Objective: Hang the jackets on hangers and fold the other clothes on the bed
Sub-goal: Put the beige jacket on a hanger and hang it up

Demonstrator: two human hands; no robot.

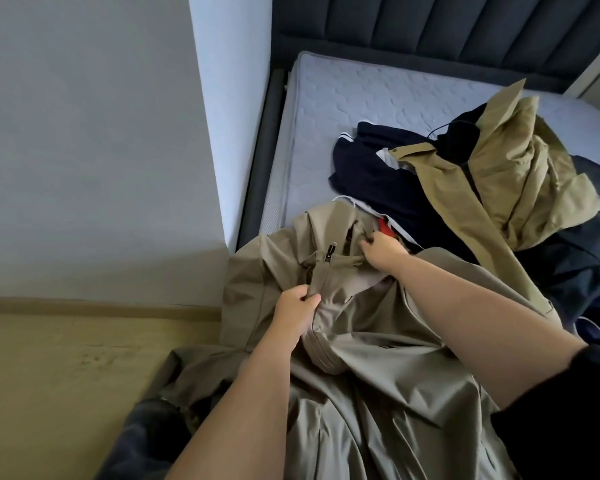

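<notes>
A taupe zip-up jacket (378,368) lies spread over the near corner of the bed, its collar toward the headboard. My left hand (297,311) pinches the jacket's front edge beside the zipper. My right hand (383,252) grips the collar area near a drawstring. A thin white hanger (347,199) pokes out by the collar. Further back lies a mustard jacket (506,174) with a black hanger (445,128) at its neck, on top of a navy garment (378,174) with white stripes. A red item (385,227) shows under the collar.
The grey mattress (343,98) has bare surface at the back left. A dark padded headboard (430,22) stands behind it. A grey wall (84,133) and wooden floor (66,368) are on the left. More dark clothes (582,271) lie at the right.
</notes>
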